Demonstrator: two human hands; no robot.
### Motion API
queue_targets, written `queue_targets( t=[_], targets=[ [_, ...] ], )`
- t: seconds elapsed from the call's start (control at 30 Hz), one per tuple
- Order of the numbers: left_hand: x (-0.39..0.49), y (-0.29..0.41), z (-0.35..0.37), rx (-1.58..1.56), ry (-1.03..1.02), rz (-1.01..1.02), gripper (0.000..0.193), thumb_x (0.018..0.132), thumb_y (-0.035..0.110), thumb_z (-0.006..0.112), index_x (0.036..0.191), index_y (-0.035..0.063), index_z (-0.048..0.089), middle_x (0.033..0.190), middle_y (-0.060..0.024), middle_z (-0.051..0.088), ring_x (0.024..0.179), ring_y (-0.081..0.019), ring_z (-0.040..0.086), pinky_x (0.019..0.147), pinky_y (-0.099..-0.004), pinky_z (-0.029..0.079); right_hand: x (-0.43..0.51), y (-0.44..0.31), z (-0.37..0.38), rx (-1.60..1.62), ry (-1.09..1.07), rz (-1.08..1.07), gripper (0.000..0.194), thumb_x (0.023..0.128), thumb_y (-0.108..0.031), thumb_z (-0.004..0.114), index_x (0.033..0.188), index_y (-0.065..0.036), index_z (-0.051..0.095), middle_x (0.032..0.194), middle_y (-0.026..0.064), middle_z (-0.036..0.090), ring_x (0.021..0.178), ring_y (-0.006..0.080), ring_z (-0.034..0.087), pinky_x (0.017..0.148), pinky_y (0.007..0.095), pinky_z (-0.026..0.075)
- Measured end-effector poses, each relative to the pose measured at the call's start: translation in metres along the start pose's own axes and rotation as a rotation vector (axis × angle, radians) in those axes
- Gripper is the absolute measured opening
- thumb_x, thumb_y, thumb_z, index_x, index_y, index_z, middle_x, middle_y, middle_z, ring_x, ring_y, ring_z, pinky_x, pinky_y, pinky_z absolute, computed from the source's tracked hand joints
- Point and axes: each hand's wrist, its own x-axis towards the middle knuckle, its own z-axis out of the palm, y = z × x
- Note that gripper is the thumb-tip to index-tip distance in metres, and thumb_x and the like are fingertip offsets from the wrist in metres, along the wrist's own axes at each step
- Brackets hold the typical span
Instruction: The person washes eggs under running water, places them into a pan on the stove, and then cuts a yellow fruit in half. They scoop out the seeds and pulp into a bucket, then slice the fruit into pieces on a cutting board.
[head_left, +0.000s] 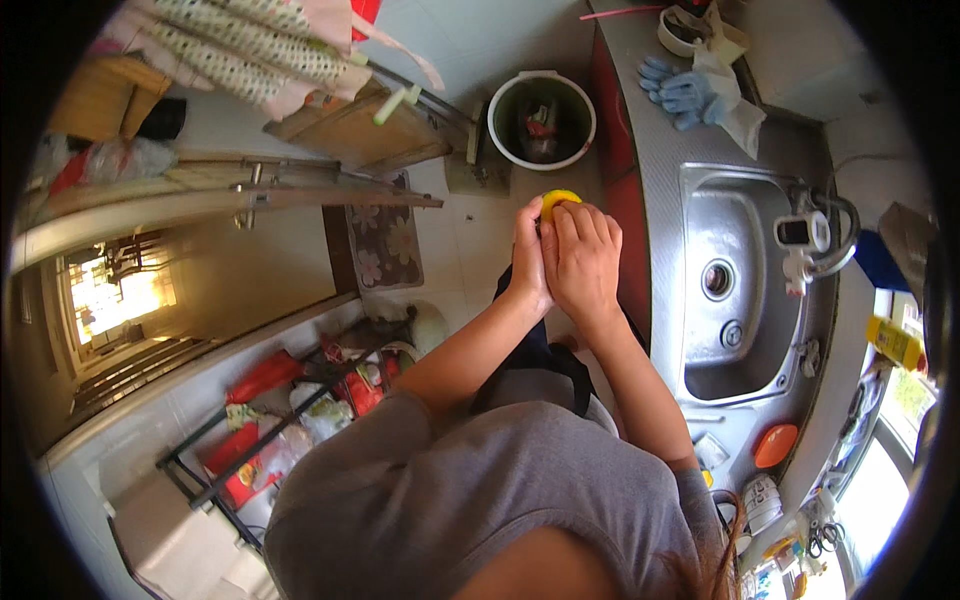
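Both hands meet in front of my body, above the tiled floor beside the counter. My left hand (528, 255) cups a small yellow object (559, 198) from the left side. Across it lies my right hand (582, 259), with bent fingers pressing against the same object. Only its bright yellow rounded top shows. Something dark sits just under it between the hands, and what kind of thing it is stays hidden by the fingers.
At right, the counter holds a stainless steel sink (724, 225), a faucet (806, 240), blue gloves (686, 94) and an orange dish (775, 445). A white-rimmed bucket (493, 124) with rubbish stands ahead. Leftward are a glass door edge (360, 196), a floral mat (386, 247) and a black rack (270, 431).
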Motion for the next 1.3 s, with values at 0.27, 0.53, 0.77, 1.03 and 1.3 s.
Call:
queue_targets(
  t=[0.27,0.53,0.77,1.03,1.3],
  targets=[
    [0.142,0.101,-0.040,0.085,0.088,-0.086,0.041,0.103,0.048,0.044,0.105,0.0112,0.063,0.105,-0.0041,0.066,0.102,-0.0194,0.062,0.096,-0.0350,0.048,0.122,0.015,0.124,0.138,-0.062,0.155,0.014,0.091,-0.020,0.065,0.087,-0.006,0.063,0.090,0.0107,0.065,0.085,0.0310,0.059,0.079,0.0431,0.044],
    [0.208,0.134,-0.066,0.132,0.210,-0.189,0.042,0.103,0.049,0.045,0.105,0.0113,0.063,0.105,-0.0038,0.066,0.102,-0.0190,0.062,0.094,-0.0350,0.049,0.164,0.043,0.215,0.289,-0.049,0.309,0.015,0.085,-0.016,0.066,0.075,-0.007,0.060,0.079,0.0098,0.062,0.079,0.0310,0.057,0.072,0.0432,0.042],
    [0.280,0.144,-0.076,0.151,0.177,-0.229,0.042,0.103,0.050,0.046,0.105,0.0114,0.063,0.105,-0.0036,0.066,0.101,-0.0186,0.062,0.093,-0.0350,0.049,0.189,0.078,0.256,0.276,0.046,0.276,0.014,0.083,-0.014,0.066,0.074,-0.006,0.058,0.075,0.0120,0.058,0.074,0.0341,0.057,0.070,0.0458,0.042],
    [0.342,0.148,-0.096,0.173,0.148,-0.271,0.043,0.102,0.052,0.047,0.105,0.0116,0.063,0.104,-0.0034,0.065,0.101,-0.0182,0.063,0.092,-0.0350,0.050,0.188,0.112,0.308,0.166,0.111,0.392,0.010,0.089,-0.015,0.066,0.090,-0.006,0.066,0.096,0.0103,0.065,0.089,0.0323,0.061,0.077,0.0445,0.047],
    [0.360,0.149,-0.081,0.282,0.213,-0.245,0.044,0.103,0.052,0.046,0.103,0.0111,0.063,0.104,-0.0024,0.065,0.099,-0.0150,0.063,0.089,-0.0336,0.052,0.197,0.140,0.326,0.282,-0.008,0.420,0.015,0.084,-0.016,0.065,0.073,-0.005,0.062,0.078,0.0108,0.062,0.079,0.0323,0.059,0.073,0.0447,0.044]
  ],
)
